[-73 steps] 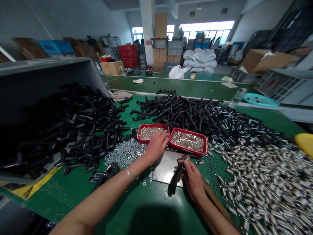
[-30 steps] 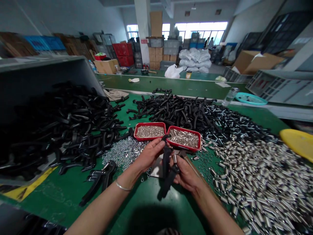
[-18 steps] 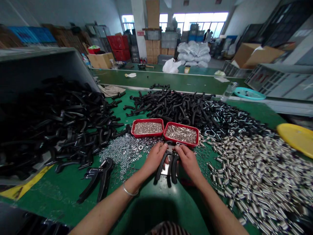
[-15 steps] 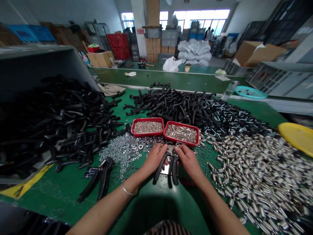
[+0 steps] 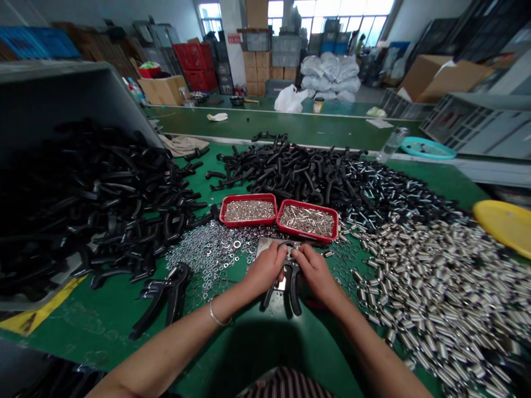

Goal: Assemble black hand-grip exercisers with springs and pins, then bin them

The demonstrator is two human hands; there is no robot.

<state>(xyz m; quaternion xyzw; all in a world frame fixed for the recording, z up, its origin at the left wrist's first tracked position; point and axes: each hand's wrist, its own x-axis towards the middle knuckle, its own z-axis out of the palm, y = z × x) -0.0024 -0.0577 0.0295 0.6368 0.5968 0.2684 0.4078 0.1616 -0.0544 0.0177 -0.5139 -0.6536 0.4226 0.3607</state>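
Observation:
Both hands are closed around a black-handled hand grip exerciser (image 5: 295,290) in front of me, its handles pointing toward my body. My left hand (image 5: 265,270) grips its left side, thumb and fingers near the top joint. My right hand (image 5: 316,272) pinches the upper right end, where a small metal part shows between the fingertips; its kind is unclear. Under the hands lies a metal plate (image 5: 264,245), mostly covered. Another hand grip exerciser (image 5: 177,293), with a spring at its top, lies to the left on the green table (image 5: 112,320).
Two red trays (image 5: 248,223) (image 5: 307,235) of small metal parts stand just beyond my hands. Washers (image 5: 207,249) are scattered left. Metal springs (image 5: 431,276) are heaped right, black handles (image 5: 290,171) behind and in a grey bin (image 5: 120,83). A yellow lid (image 5: 504,224) lies far right.
My right fingers have moved in over the top of the exerciser, closer to my left fingertips. More of the left handle is covered by my left hand. The view has shifted slightly.

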